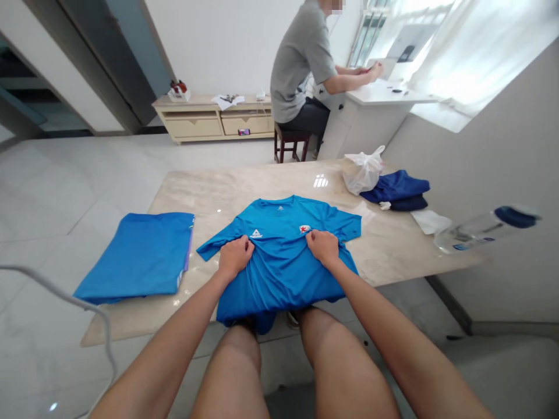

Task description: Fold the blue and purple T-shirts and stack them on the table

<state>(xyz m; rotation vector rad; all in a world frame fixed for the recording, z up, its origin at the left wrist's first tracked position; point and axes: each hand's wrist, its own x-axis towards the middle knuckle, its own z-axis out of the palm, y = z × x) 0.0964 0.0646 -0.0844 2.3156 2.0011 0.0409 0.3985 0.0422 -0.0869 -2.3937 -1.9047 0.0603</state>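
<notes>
A blue short-sleeved T-shirt (279, 262) lies front up on the table, its collar pointing away from me and its hem hanging over the near edge. White logo print marks one side of the chest, and a red-and-white badge the other. My left hand (236, 254) is closed on the shirt fabric just below the logo. Below the badge, my right hand (323, 247) pinches the cloth on the other side. Creases run across the shirt between both hands. To the left rests a folded blue cloth (140, 256) with a purple edge.
The marble-patterned table (393, 250) holds a white plastic bag (364, 169), dark blue folded clothing (397, 189) and a clear bottle (476, 230) with a blue lid at the right. Beyond it, a person (301, 64) sits at a white desk. A pale cable (65, 294) curves at left.
</notes>
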